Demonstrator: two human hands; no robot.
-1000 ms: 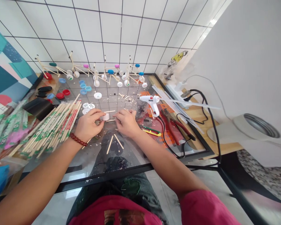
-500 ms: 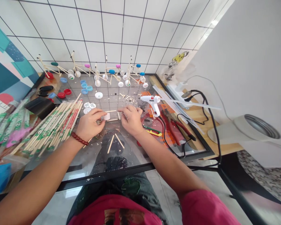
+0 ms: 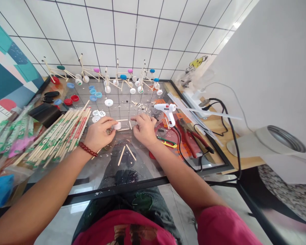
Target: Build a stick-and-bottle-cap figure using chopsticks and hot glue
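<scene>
A white bottle cap (image 3: 117, 126) is pinched between the thumb and fingers of my left hand (image 3: 100, 133), beside several short wooden sticks laid on the glass table. One short stick (image 3: 130, 125) stands out between my two hands. Just right of it is my right hand (image 3: 144, 128), its index finger stretched towards the sticks and its thumb apart. I see nothing held in it, though its other fingers are curled under and partly hidden. Nearer to me, two loose sticks (image 3: 121, 155) form a V.
Several stick frames with cap wheels (image 3: 123, 77) line the back. Left lies a pile of wrapped chopsticks (image 3: 58, 136); loose caps (image 3: 108, 102) sit beyond. On the right are a glue gun (image 3: 168, 112), red-handled pliers (image 3: 193, 139), a yellow-green cutter (image 3: 168, 143) and cables.
My left hand has tilted the white cap slightly, so more of it shows. My right hand's index finger has drawn back a little from the sticks. The whole view has shifted slightly.
</scene>
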